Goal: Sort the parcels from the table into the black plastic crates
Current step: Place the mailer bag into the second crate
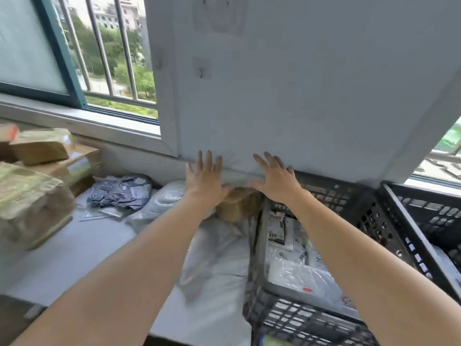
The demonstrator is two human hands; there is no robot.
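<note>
- Left hand (204, 179) and right hand (274, 179) press flat, fingers spread, on a pale soft parcel (240, 176), clasping nothing.
- The parcel rests on a brown box (237, 208) at the back of the white table (74, 258), against a grey wall (299, 96).
- A black crate (299, 318) of parcels stands to the right, a barred window (112, 58) to the left.
- Both bare arms stretch straight forward.

A pale grey wall (299, 83) fills twelve o'clock. At ten o'clock, a barred window (99, 46) (teal-framed) shows daylight and green trees (113, 49).
</note>
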